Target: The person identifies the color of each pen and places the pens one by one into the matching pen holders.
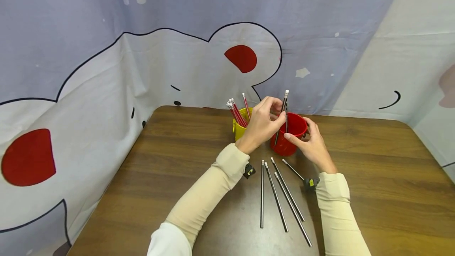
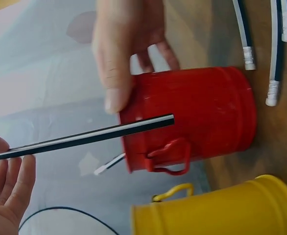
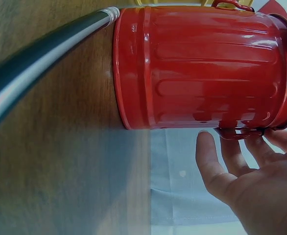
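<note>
My left hand (image 1: 263, 119) pinches a black pencil (image 2: 99, 137) between thumb and fingertips. Its lower end overlaps the outer wall of the red bucket (image 2: 197, 112) in the left wrist view, and its white eraser points up in the head view. Another black pencil (image 2: 109, 164) stands in the red bucket, its eraser end above the rim. My right hand (image 1: 314, 147) holds that bucket at the top, thumb on the near rim and fingers by the side handle (image 3: 239, 133). The bucket stands upright on the table.
Left of the red bucket stands a yellow bucket (image 1: 239, 131) with several red pencils (image 1: 237, 113) in it, eraser ends up. Several black pencils (image 1: 275, 196) lie on the wooden table (image 1: 170, 149) between my forearms. A printed cloth (image 1: 199, 70) hangs behind the table.
</note>
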